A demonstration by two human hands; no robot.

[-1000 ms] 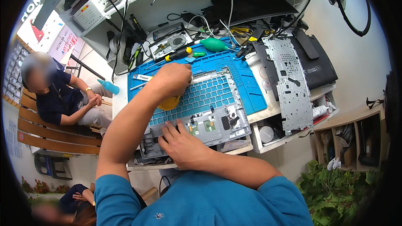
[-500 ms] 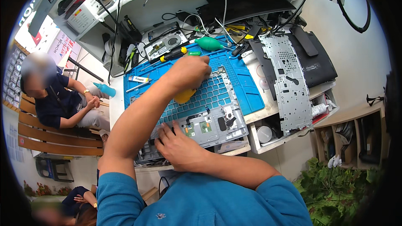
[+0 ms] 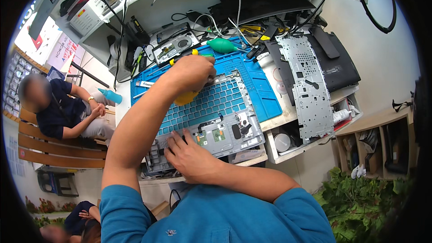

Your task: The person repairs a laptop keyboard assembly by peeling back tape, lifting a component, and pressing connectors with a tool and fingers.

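A grey laptop top case [image 3: 231,141] lies on a blue repair mat [image 3: 265,94], its keyboard openings showing the mat through them. My left hand [image 3: 194,71] is closed over the far part of the case. From under it sticks the rounded yellow end of a tool [image 3: 186,98]; the rest is hidden, so its kind does not show. Spread fingers of my right hand [image 3: 189,156] rest on the near edge of the case, left of the green touchpad boards [image 3: 211,137].
A perforated metal plate [image 3: 308,90] lies on black laptop parts [image 3: 344,67] at the right. Behind the case are a green air blower [image 3: 222,45], an opened drive-like unit [image 3: 177,45] and tangled cables. An open drawer [image 3: 288,150] juts out. A person [image 3: 67,108] sits at the left.
My left hand has shifted slightly left with the yellow-ended tool in it. My right hand stays on the case's near edge. The whole view has moved a little.
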